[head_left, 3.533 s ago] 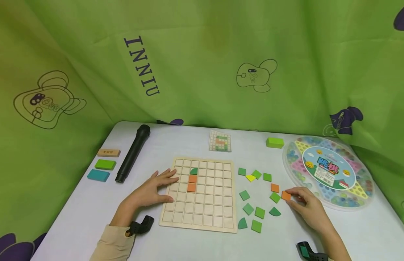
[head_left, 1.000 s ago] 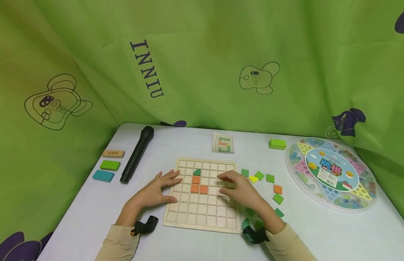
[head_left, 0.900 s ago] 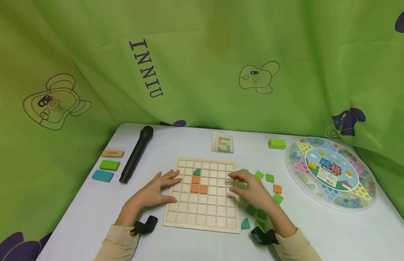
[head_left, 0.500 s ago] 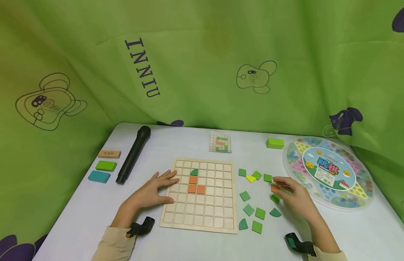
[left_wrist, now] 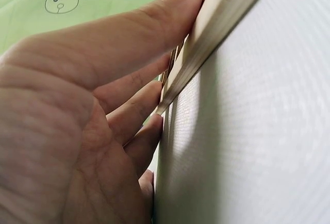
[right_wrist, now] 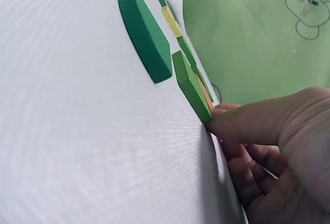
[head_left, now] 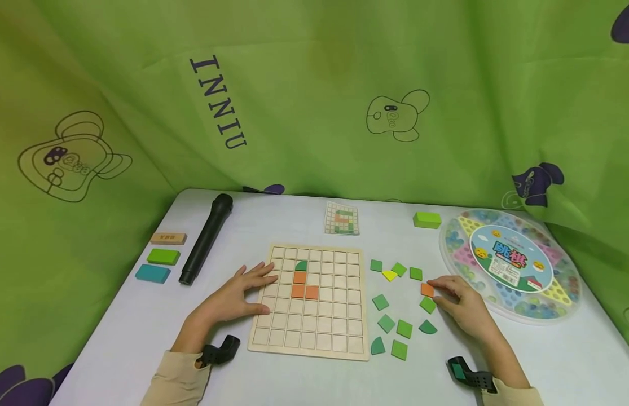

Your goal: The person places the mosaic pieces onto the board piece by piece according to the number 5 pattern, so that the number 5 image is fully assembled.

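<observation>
My left hand rests its spread fingers and thumb on the left edge of a wooden grid board. In the left wrist view, the thumb and fingertips lie along the board's edge. On the board sit a green quarter-round tile and three orange square tiles. Right of the board, my right hand pinches a loose orange square tile at its right side with thumb and forefinger. A green square tile partly hides that tile in the right wrist view.
Several green tiles and a yellow tile lie between board and right hand. A pattern card and green block stand behind. A round game box is at right, a black microphone and blocks at left.
A third orange tile has come to lie on the board. My right hand has gone from the board back right to the loose orange tile. The left hand has stayed.
</observation>
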### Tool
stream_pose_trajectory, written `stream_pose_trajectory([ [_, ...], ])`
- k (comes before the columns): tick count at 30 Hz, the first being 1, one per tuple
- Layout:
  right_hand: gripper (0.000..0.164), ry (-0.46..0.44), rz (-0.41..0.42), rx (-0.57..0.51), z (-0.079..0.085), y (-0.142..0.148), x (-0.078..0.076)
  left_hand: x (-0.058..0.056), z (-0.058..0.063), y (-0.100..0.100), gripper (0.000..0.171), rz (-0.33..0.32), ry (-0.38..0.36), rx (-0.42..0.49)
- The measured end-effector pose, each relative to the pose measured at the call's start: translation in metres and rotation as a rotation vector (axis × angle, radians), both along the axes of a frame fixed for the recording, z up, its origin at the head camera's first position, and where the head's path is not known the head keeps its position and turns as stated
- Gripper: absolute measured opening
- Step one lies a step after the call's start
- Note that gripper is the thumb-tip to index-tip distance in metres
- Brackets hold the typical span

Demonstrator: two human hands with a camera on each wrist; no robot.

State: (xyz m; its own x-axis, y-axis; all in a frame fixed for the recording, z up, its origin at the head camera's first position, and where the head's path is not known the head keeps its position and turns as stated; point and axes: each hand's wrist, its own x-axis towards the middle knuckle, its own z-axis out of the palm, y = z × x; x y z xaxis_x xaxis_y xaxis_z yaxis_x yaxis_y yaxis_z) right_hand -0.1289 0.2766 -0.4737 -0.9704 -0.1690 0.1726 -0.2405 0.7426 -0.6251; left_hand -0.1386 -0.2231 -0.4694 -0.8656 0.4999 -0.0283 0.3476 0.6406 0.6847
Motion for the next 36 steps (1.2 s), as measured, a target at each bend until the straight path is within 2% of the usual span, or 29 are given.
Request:
stream_pose_trajectory([
  [4, 0.021, 0.04, 0.013, -0.019, -0.001, -0.002, 0.001, 0.0, 0.0, 0.0, 0.076, 0.001, 0.004, 0.0],
  [10, 0.027, 0.046, 0.022, -0.009, -0.004, -0.003, -0.002, 0.001, 0.001, -0.001, 0.076, 0.003, -0.006, 0.006],
  [14, 0.024, 0.058, 0.01, 0.02, -0.005, -0.005, -0.004, 0.001, 0.002, -0.002, 0.076, 0.006, -0.012, 0.008],
  [18, 0.026, 0.028, -0.029, 0.063, 0.003, -0.009, -0.003, 0.001, 0.001, -0.002, 0.076, 0.0, -0.006, 0.012],
  [21, 0.03, -0.017, -0.046, 0.048, 0.015, -0.017, 0.001, 0.0, 0.0, -0.001, 0.076, -0.005, -0.007, 0.014],
  [26, 0.029, -0.048, 0.008, -0.029, 0.031, -0.048, 0.004, 0.001, -0.001, 0.002, 0.076, -0.007, -0.017, 0.008],
  [31, 0.027, -0.073, 0.118, -0.121, 0.034, -0.093, -0.002, 0.002, -0.001, 0.0, 0.075, 0.003, -0.015, -0.007],
  [36, 0.026, -0.194, 0.195, -0.197, 0.037, -0.133, -0.009, 0.002, 0.0, 0.0, 0.075, -0.007, -0.007, 0.005],
])
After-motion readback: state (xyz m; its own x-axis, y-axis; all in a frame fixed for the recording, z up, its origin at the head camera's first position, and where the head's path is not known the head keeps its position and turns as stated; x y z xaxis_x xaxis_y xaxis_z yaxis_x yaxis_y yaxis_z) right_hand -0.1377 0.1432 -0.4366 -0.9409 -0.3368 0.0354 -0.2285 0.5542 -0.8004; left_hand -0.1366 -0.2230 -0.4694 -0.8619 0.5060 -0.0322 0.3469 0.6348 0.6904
